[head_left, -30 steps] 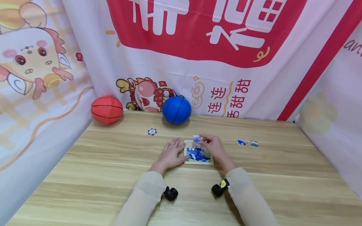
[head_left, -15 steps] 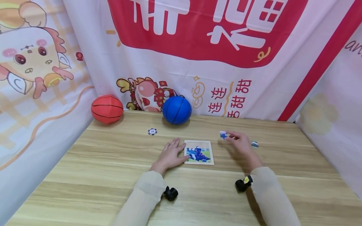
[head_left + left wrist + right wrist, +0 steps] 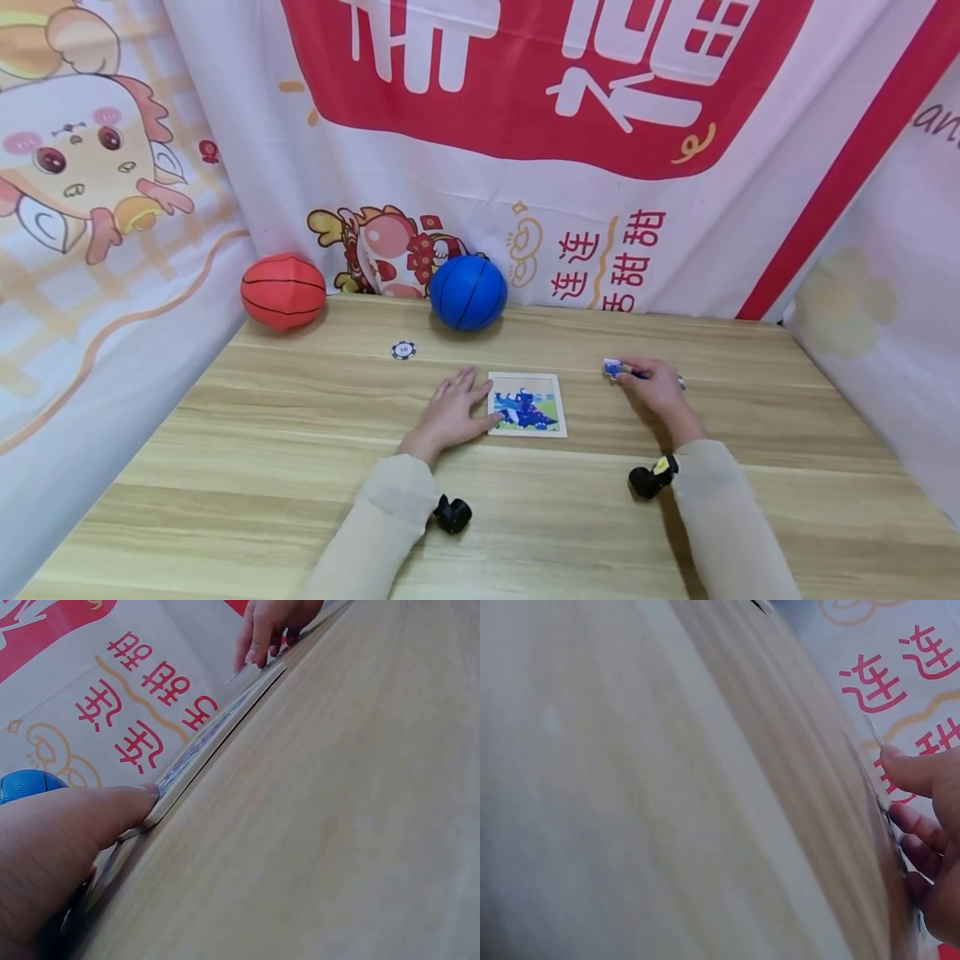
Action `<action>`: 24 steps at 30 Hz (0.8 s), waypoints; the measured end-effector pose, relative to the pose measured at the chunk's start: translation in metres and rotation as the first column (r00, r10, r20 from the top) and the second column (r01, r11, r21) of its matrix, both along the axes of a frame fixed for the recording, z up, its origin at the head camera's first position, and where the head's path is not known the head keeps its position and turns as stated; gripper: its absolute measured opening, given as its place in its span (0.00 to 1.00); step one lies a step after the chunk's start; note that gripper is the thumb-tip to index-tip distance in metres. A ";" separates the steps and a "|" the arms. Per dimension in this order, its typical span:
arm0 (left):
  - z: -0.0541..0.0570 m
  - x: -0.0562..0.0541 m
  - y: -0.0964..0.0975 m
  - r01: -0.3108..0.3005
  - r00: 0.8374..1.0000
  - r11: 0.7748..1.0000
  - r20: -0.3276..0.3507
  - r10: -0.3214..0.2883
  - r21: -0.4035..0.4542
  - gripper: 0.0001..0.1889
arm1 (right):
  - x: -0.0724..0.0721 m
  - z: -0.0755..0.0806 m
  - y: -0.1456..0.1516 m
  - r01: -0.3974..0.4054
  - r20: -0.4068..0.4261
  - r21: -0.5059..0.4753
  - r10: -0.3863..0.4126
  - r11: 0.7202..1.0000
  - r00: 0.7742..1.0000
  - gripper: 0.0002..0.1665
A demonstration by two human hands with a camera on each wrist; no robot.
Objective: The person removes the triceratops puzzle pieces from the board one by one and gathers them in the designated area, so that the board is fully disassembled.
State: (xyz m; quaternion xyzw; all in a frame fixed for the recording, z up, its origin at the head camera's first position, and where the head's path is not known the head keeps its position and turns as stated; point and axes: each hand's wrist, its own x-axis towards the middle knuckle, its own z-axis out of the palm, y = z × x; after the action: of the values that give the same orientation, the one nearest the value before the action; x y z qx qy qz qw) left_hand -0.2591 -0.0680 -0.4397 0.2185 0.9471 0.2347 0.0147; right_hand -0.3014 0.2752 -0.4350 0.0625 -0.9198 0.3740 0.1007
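A: Right of centre in the head view, the right hand (image 3: 657,388) has a jigsaw piece (image 3: 611,368) pinched at its edge, thumb against fingers!

B: Where's the wooden-framed jigsaw (image 3: 529,382)?

A: Dead centre, flat on the wood-grain table (image 3: 300,467), its top strip bare. The left hand (image 3: 450,415) lies at its left side, fingers spread, thumb (image 3: 112,814) touching the frame.

B: What's the danger?

A: That slim pinch, I'd say: a slight slip and the piece drops or flips. And there's a loose piece (image 3: 682,382) right behind the right hand; a trailing knuckle could sweep it away.

B: And the frame?

A: Only one side's braced, so a hard press at the far edge might skew it.
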 end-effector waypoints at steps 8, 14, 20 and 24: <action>0.000 0.000 0.000 -0.002 1.000 1.000 -0.002 0.002 0.003 0.34 | -0.002 -0.004 -0.004 0.090 0.017 0.215 -0.096 0.972 0.995 0.21; 0.000 0.000 0.000 0.000 1.000 1.000 0.002 0.000 0.004 0.34 | -0.002 -0.005 -0.006 0.107 0.036 0.270 -0.121 0.957 0.992 0.22; 0.000 0.001 0.000 0.001 1.000 1.000 -0.001 -0.001 0.003 0.34 | -0.001 -0.003 -0.007 0.094 0.071 0.293 -0.120 0.951 0.990 0.23; -0.001 0.000 -0.001 0.001 1.000 1.000 0.004 -0.001 -0.011 0.35 | 0.001 0.001 -0.008 0.067 0.091 0.271 -0.095 0.960 0.991 0.24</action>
State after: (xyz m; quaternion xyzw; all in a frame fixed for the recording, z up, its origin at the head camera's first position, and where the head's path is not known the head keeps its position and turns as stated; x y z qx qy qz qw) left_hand -0.2590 -0.0685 -0.4406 0.2185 0.9482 0.2300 0.0177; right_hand -0.3008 0.2676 -0.4339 0.0183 -0.9676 0.2448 0.0592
